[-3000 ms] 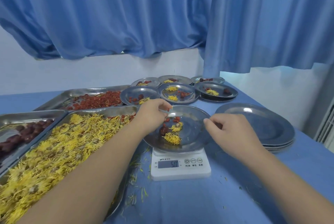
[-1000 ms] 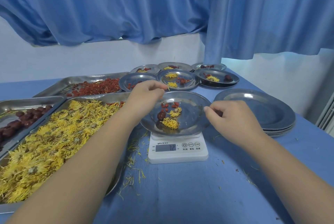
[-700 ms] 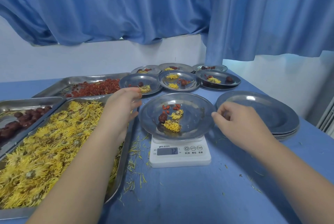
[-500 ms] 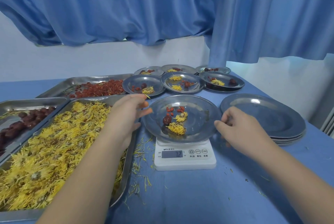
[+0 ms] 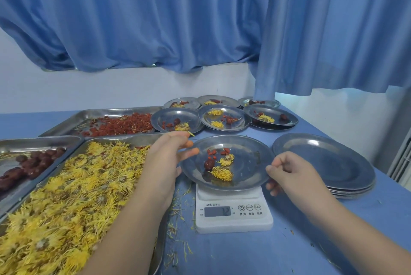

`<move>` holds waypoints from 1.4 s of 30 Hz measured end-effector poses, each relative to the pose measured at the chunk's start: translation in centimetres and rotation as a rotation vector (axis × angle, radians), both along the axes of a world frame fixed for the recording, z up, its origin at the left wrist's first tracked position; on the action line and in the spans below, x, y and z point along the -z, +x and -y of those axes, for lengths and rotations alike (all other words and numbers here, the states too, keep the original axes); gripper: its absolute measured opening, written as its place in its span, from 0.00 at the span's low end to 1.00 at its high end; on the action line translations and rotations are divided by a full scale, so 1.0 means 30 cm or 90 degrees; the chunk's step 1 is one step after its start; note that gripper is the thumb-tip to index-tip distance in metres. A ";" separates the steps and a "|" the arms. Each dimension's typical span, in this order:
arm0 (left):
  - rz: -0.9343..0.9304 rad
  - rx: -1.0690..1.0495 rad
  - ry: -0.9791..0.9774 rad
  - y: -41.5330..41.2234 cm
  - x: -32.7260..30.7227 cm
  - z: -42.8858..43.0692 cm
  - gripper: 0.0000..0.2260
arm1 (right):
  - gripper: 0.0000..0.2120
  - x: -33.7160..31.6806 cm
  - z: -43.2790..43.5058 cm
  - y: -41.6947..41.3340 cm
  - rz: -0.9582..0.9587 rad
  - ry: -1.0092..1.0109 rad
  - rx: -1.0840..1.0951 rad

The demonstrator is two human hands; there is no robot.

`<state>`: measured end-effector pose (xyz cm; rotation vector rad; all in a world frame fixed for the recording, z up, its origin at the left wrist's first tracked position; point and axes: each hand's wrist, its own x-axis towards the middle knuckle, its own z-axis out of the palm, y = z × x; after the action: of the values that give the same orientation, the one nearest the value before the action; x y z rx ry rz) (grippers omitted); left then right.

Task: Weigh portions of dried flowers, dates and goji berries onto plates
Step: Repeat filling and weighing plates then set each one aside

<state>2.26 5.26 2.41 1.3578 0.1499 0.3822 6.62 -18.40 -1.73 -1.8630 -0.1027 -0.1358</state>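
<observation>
Where fingers meet the rim: right hand (image 5: 289,174) pinches the plate (image 5: 246,163) at its right edge, thumb on top, other fingers curled under.
Left hand (image 5: 166,159): fingers near straight, slightly apart, tips at plate's left rim; contact can't be told.
Plate look: round, shallow, shiny steel; sits on scale (image 5: 233,219), on blue table (image 5: 244,257).
Plate contents: 1 date (image 5: 209,164), few goji berries (image 5: 219,152), 2 dried flowers (image 5: 222,173), all left of ctr.
Scale: white, disp. reads 12, faces the person.
Trays, left side: flower tray (image 5: 133,138) nearest & heaped; date tray (image 5: 44,141) far left; goji tray (image 5: 106,112) behind.
Back: six filled plates (image 5: 242,119), two rows, same mix.
Right: stack of empty plates (image 5: 322,161), just beside.
Axis: plate round, so no long axis; open side up.
</observation>
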 end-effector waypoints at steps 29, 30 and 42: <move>0.001 0.016 -0.487 0.009 -0.033 -0.089 0.06 | 0.08 -0.129 -0.354 0.575 -0.123 0.369 0.104; -0.003 0.019 -0.491 0.009 -0.034 -0.087 0.06 | 0.11 -0.111 -0.369 0.575 -0.115 0.172 0.115; -0.015 -0.003 -0.565 0.007 -0.050 -0.090 0.07 | 0.17 -0.056 -0.374 0.781 -0.133 0.066 0.186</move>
<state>2.47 7.95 3.90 0.4862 0.2999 0.2506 30.05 -7.17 -0.05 -1.7687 0.3159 -0.1438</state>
